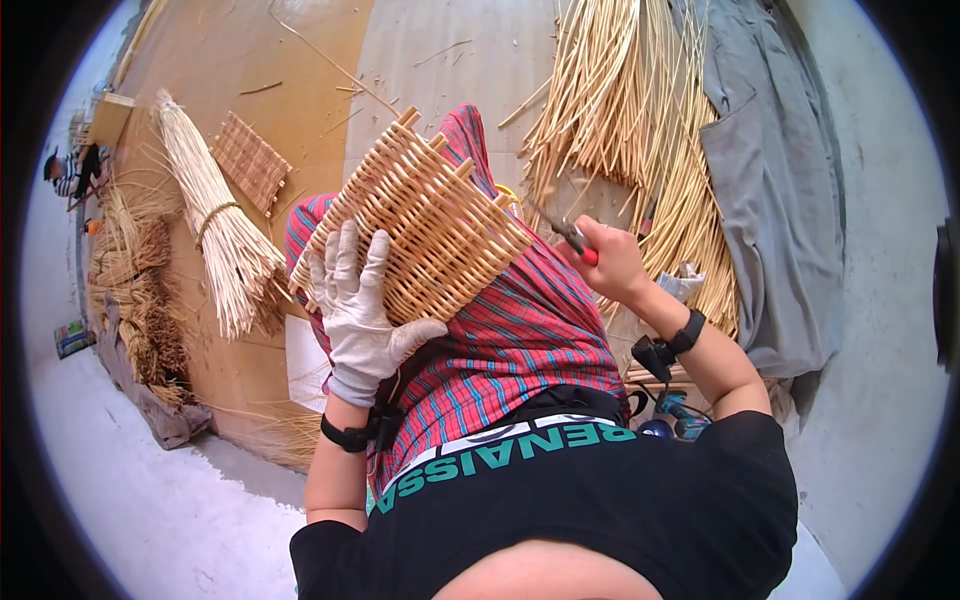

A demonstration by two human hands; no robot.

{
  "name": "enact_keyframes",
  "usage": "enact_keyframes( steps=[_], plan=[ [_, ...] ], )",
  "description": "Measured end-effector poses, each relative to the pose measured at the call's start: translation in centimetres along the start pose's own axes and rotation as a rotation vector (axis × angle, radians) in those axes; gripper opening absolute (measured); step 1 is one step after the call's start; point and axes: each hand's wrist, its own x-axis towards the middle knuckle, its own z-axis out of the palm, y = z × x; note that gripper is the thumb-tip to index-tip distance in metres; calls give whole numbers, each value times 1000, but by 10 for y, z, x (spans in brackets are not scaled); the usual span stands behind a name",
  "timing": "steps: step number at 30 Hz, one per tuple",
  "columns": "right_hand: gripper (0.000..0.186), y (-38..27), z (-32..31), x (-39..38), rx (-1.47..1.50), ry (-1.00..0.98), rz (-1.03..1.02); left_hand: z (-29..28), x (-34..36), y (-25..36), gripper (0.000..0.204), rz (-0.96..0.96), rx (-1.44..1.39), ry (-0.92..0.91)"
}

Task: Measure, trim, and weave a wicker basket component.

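A woven wicker panel (pixel 410 220), with thick rod ends sticking out of its far edge, lies tilted across my lap on a red checked cloth (pixel 500 345). My left hand (pixel 362 290), in a white glove, lies flat on the panel's near left part, fingers spread and thumb along the lower edge. To the right of the panel, my bare right hand (pixel 612 262) is closed round a red-handled hand tool (pixel 575 240) with a dark metal head. The tool's tip is blurred, close to the panel's right corner but seemingly apart from it.
Bundles of loose wicker rods (pixel 590 100) lie at the far right beside a grey cloth (pixel 765 180). On the left are a tied bundle of pale rods (pixel 215 215), a smaller woven panel (pixel 250 163) and dried stalks (pixel 135 280). A blue power tool (pixel 688 415) sits by my right hip.
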Motion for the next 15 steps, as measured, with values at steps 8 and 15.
enact_keyframes(
  steps=[8,15],
  plan=[
    [62,-27,5,7,476,-134,-79,4,0,-4,111,9,-40,20],
    [61,-31,10,13,418,-36,-162,5,1,-6,111,14,-47,17]
  ],
)
